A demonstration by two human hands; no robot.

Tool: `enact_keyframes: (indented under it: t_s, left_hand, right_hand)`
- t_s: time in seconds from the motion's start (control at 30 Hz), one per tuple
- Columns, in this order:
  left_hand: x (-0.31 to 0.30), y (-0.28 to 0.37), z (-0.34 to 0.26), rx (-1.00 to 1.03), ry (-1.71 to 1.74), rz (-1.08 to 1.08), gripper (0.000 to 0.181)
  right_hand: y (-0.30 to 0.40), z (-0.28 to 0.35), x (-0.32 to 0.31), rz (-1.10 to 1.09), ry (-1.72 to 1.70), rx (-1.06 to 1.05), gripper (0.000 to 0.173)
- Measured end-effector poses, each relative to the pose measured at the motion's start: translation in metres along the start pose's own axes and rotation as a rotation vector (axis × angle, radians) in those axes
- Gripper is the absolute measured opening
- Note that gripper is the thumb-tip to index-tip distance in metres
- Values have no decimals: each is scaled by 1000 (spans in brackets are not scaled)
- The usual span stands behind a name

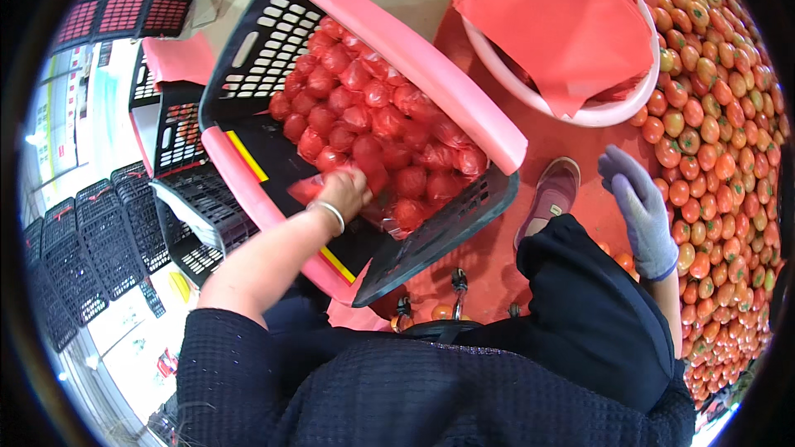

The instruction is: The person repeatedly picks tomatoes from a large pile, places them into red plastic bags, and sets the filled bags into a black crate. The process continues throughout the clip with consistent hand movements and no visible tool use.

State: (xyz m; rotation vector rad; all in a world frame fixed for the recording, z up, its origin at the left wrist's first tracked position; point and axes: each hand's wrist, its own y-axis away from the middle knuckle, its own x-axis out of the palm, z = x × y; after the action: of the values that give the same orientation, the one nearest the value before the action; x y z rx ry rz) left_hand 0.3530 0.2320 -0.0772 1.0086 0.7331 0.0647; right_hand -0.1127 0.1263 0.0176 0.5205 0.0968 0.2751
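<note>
A black plastic crate (248, 49) with pink lining folded over its long sides holds rows of tomatoes wrapped in clear film (354, 93). My bare left hand, with a silver bangle (328, 211) at the wrist, reaches into the crate; my left hand (348, 189) has its fingers curled on a wrapped tomato (366, 152), blurred and partly covered by film. My right hand (640, 217), in a grey-purple glove, is held apart from the crate beside the tomato pile, palm inward and fingers together, holding nothing.
Loose tomatoes (708, 130) form a large pile at right. A white tub (596, 118) holding red sheets (559, 25) stands beyond my right hand. Stacked black crates (105, 248) stand at left. My shoe (553, 192) rests on the red floor covering, and a few tomatoes lie near the stool's casters.
</note>
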Motion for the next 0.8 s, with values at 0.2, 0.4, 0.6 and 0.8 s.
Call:
enact_keyframes:
  t_s: [0.2,0.4,0.6,0.8]
  left_hand:
    - [31,-36,-69,-4,886,176,58]
    - [84,-33,-76,232,1071,-19,64]
    - [31,-55,-74,-143,581,421,39]
    - [75,-53,-67,138,683,341,38]
  right_hand:
    - [66,-78,-54,-246,197,156,42]
    - [133,-117,-100,-322,632,295,47]
    - [186,-140,-145,-314,990,314,49]
    - [169,-153,-139,-325,1096,519,62]
